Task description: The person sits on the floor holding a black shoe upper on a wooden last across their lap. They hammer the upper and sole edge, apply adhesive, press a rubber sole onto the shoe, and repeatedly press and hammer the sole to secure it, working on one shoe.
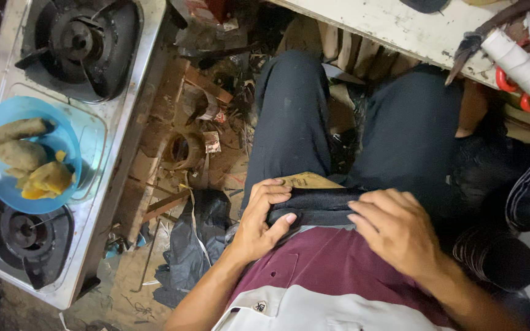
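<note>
Hands, two, both bare, over the lap of a seated person in dark trousers. Left hand [264,216]: grip clenched around the left end of one black fabric strip [314,207], thumb pressed beneath. Right hand [394,227]: fingers flat on the strip's right end, grip released. Strip lies across the thighs, one brown card [308,180] behind it. Stove [62,141], one, two burners, at left; one blue bowl [26,153] of fried food on it.

Both hands [326,220] on black cloth [314,205]
</note>
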